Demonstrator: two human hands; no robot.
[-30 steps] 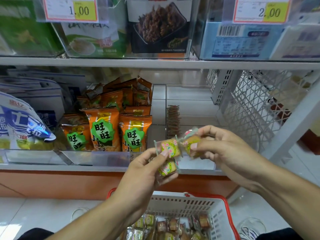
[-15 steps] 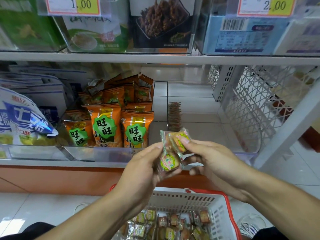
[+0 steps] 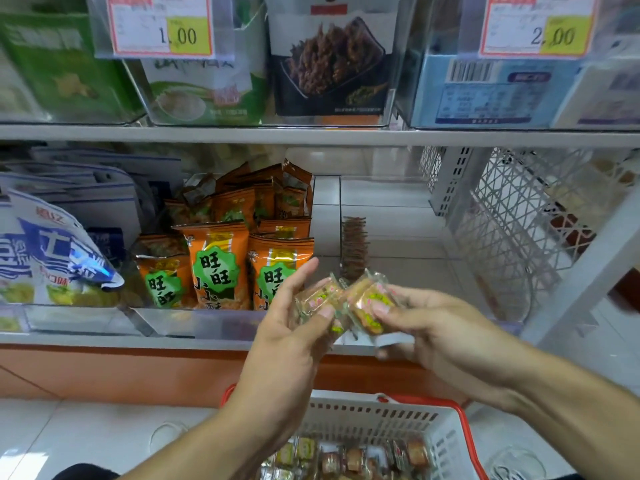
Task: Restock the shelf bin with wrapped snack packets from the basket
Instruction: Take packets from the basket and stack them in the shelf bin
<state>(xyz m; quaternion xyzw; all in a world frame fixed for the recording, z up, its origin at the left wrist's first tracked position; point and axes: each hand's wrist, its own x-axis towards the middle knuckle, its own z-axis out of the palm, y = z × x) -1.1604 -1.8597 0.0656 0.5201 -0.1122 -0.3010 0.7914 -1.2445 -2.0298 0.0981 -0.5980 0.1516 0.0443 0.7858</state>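
Left hand (image 3: pixel 294 327) and right hand (image 3: pixel 426 327) each pinch slick packets (image 3: pixel 346 303) near 6 o'clock of the bin (image 3: pixel 398 216); one may slip short.

Light is even and fairly bright, with soft shadow under the upper shelf (image 3: pixel 311 136). Glare whitens the clear bin fronts and the blue bag (image 3: pixel 52 258) at left. The price tags (image 3: pixel 159 26) up top are smeared, their small print unreadable. Both hands and the wrapped packets (image 3: pixel 346 303) show slight motion blur. Straight shelf lines bow toward the edges, and the corners are soft.
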